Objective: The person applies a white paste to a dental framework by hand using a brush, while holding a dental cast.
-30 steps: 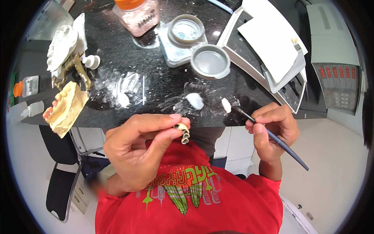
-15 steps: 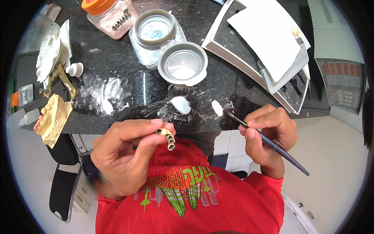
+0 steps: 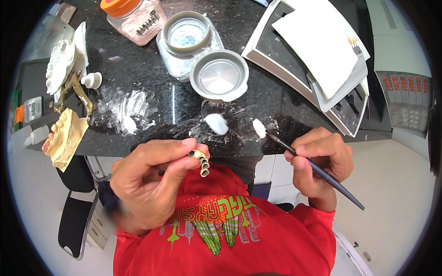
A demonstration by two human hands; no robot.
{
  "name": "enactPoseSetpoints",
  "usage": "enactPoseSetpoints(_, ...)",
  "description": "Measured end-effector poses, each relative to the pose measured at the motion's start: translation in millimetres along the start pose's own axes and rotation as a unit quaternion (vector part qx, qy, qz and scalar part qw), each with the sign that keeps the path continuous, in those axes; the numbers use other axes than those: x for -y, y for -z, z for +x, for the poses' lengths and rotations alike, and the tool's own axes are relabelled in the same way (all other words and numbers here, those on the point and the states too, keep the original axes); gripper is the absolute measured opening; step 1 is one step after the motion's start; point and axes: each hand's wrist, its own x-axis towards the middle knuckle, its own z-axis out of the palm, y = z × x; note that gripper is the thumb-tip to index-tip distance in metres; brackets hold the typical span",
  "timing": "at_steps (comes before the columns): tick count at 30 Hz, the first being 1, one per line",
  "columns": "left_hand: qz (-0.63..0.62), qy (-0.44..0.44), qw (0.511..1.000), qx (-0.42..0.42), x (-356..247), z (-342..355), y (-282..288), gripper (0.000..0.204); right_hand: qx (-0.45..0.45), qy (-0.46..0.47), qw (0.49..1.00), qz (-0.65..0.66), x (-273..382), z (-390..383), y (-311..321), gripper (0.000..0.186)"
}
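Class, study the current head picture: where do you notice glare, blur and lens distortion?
Head view: a thin white glare streak lies on the glossy black countertop; a blurred patch sits beside the left forearm, while the brush looks fairly crisp; the countertop's front edge bows, and black fills the corners.

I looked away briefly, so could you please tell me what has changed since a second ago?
The view has shifted, so the open jar lies further left in the picture, as do the left hand and its tooth-shaped piece. Nothing was taken or released: the right hand still holds the brush beside the white mound.
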Motion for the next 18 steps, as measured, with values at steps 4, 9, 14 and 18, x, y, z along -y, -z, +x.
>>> enactPoseSetpoints(4, -0.011, 0.012, 1.000, -0.006, -1, 1, -2, 0.019, -0.009, 0.002, 1.000, 0.011, 0, -2, 0, 0.014)
enactPoseSetpoints(9, 0.019, 0.009, 1.000, 0.017, -1, 2, 1, 0.014, 0.006, 0.008, 1.000, -0.021, 2, 0, 0, 0.014)
enactPoseSetpoints(14, 0.001, 0.016, 1.000, -0.014, 0, 1, -2, 0.016, -0.018, 0.037, 0.998, -0.041, 3, -2, 8, 0.014)
enactPoseSetpoints(18, 0.001, 0.032, 0.999, -0.016, -1, 0, -3, 0.015, -0.124, 0.065, 0.983, -0.122, 18, 6, 19, 0.015)
